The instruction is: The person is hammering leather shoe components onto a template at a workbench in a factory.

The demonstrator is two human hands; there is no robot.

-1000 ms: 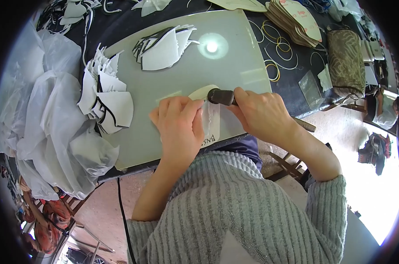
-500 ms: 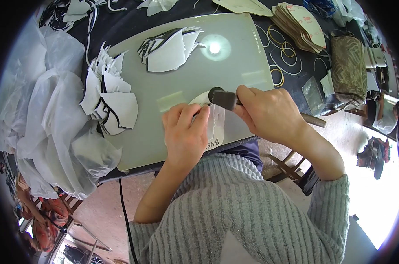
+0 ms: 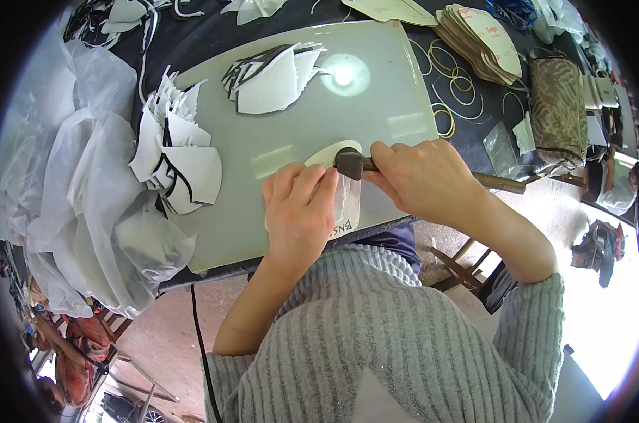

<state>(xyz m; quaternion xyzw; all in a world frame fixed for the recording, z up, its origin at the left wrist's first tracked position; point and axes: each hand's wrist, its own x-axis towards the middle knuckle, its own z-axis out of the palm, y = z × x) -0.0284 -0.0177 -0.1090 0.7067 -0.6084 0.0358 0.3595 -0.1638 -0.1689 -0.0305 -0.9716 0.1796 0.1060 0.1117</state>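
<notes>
A hammer (image 3: 349, 164) is in my right hand (image 3: 426, 175), its handle running back under the palm toward the right. The dark head lies low over a flat cream template (image 3: 352, 201) near the board's front edge. My left hand (image 3: 298, 208) sits just left of the head, bent fingertips pressed together on the template's upper part. Whatever lies beneath those fingertips is hidden. A stack of white cut pieces with black edging (image 3: 268, 88) rests farther back on the grey-green board (image 3: 376, 113). Another stack of white pieces (image 3: 196, 169) spreads along its left side.
Translucent plastic bags (image 3: 87, 190) heap up at the left. Beyond the board's right edge are thin coiled cords (image 3: 460, 81), a stack of tan templates (image 3: 478, 42) and a patterned brown roll (image 3: 559, 109). A black cable (image 3: 196, 331) hangs in front of the table.
The hammer head has turned and come down slightly toward the template, and its handle has swung a little. My left fingers have settled closer together beside it.
</notes>
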